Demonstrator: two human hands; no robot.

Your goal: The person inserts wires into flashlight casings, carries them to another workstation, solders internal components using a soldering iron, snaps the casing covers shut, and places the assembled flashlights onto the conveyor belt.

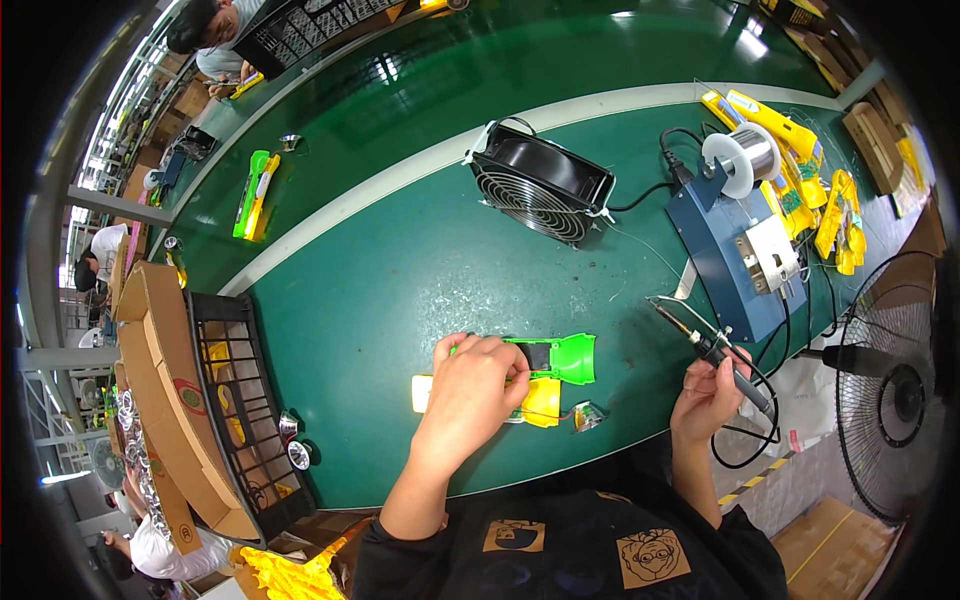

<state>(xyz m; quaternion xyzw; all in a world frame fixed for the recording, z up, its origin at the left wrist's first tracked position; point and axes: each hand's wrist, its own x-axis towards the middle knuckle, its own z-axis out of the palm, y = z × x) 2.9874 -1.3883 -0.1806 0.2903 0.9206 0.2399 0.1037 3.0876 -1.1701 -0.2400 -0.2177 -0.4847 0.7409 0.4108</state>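
While my left hand [470,390] presses down with curled fingers on the green and yellow plastic housing [548,372] at about six o'clock on the green table [400,280], I see that piece lying flat near the table's front edge, its green scoop-shaped end poking out at three o'clock from under my knuckles. My right hand [708,395] is wrapped tight around the handle of a soldering iron [705,340], held up off the table at four o'clock, the tip aimed toward eleven o'clock and well apart from the housing. A small shiny reflector [587,415] sits just beside the yellow part, joined to it by thin wires. At twelve o'clock a black box fan [540,185] stands tilted, and at two o'clock a blue solder feeder [725,255] carries a spool of solder wire [745,155]. At eight o'clock a black wire crate [240,400] hangs at the table's left end.
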